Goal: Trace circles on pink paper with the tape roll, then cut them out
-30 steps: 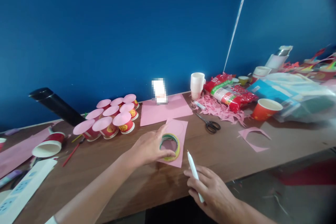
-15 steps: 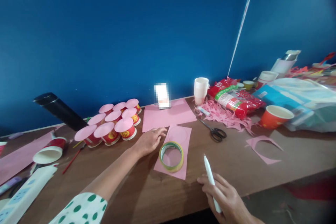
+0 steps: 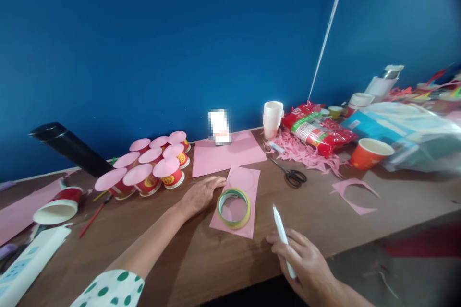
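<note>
A blue wall (image 3: 180, 57) fills the background, and the brown table (image 3: 309, 230) spreads out in front of me. To my right a clear plastic bag (image 3: 414, 144) slumps over the tabletop. By the wall lies a wide pink sheet (image 3: 225, 159), and off to the left a black flask (image 3: 74, 148) leans at a slant. Near it stand nine red cups (image 3: 173, 180), each topped with a pink disc.

Closest to me lies a pink paper strip (image 3: 252, 216). My left hand (image 3: 201, 195) rests flat, palm down, its fingers stretched out and together, gripping nothing; the fingertips are at the strip's left edge, and I cannot tell whether they touch it. My right hand (image 3: 302, 255) is curled round a white pen, well clear of the paper. A roll of tape (image 3: 236, 224) lies flat on the strip's lower half, just below a drawn circle (image 3: 240, 180). Black-handled scissors (image 3: 296, 178) lie right of the strip. Smallest in bulk, the slim white pen (image 3: 283, 234) tilts up and leftward, its tip above the table.
</note>
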Action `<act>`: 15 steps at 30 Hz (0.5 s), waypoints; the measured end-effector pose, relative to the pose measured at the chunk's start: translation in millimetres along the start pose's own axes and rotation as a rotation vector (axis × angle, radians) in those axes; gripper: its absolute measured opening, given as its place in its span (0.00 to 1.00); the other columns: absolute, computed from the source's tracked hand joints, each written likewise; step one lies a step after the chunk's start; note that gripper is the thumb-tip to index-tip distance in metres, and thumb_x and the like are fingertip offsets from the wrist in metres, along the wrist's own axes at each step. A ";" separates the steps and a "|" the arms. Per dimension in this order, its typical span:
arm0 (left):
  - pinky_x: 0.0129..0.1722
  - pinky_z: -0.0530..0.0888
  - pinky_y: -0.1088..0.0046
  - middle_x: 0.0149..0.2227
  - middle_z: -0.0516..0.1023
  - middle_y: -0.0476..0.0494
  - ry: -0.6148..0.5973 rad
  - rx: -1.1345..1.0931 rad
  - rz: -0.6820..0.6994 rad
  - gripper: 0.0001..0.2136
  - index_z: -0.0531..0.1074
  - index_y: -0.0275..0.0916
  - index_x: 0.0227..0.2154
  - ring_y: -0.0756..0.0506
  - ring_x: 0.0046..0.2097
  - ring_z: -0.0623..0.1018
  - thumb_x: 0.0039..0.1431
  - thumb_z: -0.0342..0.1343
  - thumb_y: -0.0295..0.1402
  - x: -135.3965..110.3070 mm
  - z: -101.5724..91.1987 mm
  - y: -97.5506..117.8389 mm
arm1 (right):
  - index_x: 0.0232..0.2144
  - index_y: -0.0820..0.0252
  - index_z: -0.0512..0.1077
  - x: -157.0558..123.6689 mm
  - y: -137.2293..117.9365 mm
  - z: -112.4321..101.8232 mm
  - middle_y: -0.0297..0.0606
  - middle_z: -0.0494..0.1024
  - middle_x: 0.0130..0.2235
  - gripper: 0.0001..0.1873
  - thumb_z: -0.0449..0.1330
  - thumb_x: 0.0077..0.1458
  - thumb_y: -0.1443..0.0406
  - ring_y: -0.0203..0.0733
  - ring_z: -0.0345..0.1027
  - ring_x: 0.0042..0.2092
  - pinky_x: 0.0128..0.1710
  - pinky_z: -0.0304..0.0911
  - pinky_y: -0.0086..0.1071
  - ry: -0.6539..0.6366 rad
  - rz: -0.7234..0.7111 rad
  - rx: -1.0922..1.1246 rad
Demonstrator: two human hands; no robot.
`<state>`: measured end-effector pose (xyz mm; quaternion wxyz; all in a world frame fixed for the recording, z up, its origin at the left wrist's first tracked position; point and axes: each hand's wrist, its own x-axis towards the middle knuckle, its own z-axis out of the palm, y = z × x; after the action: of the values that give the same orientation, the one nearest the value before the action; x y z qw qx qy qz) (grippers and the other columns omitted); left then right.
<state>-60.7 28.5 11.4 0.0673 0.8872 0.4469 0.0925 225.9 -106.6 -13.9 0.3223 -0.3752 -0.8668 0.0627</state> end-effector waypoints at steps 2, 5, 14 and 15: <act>0.56 0.61 0.65 0.54 0.67 0.45 0.007 0.032 0.016 0.18 0.61 0.39 0.52 0.49 0.56 0.64 0.59 0.41 0.23 -0.9 4.9 -2.6 | 0.36 0.57 0.65 0.6 -0.8 -0.5 0.41 0.77 0.38 0.17 0.49 0.45 0.78 0.46 0.69 0.41 0.40 0.68 0.39 -0.013 0.009 -0.002; 0.56 0.61 0.65 0.54 0.67 0.44 0.019 0.065 0.046 0.18 0.60 0.38 0.52 0.49 0.56 0.63 0.59 0.42 0.23 -2.1 7.2 -4.4 | 0.37 0.57 0.65 -0.1 -1.6 -0.9 0.40 0.77 0.38 0.17 0.49 0.45 0.77 0.46 0.68 0.41 0.40 0.67 0.40 -0.035 0.024 -0.003; 0.55 0.62 0.62 0.50 0.71 0.41 0.040 0.086 0.003 0.21 0.57 0.36 0.54 0.45 0.56 0.63 0.56 0.40 0.21 -27.8 -7.1 -3.4 | 0.36 0.57 0.66 -0.1 -1.4 -3.5 0.41 0.77 0.38 0.17 0.49 0.45 0.77 0.46 0.68 0.42 0.41 0.67 0.40 -0.017 0.033 0.001; 0.55 0.62 0.61 0.50 0.71 0.41 0.042 0.091 -0.020 0.22 0.56 0.36 0.54 0.45 0.56 0.63 0.55 0.40 0.21 -34.0 -8.4 -2.3 | 0.36 0.57 0.66 -0.1 -1.0 -3.4 0.41 0.77 0.38 0.16 0.50 0.46 0.77 0.46 0.68 0.43 0.40 0.67 0.39 -0.014 0.030 0.000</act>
<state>-84.2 2.8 15.6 0.0183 0.8827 0.4608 0.0901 227.4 -107.8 -11.0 0.3150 -0.3876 -0.8635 0.0701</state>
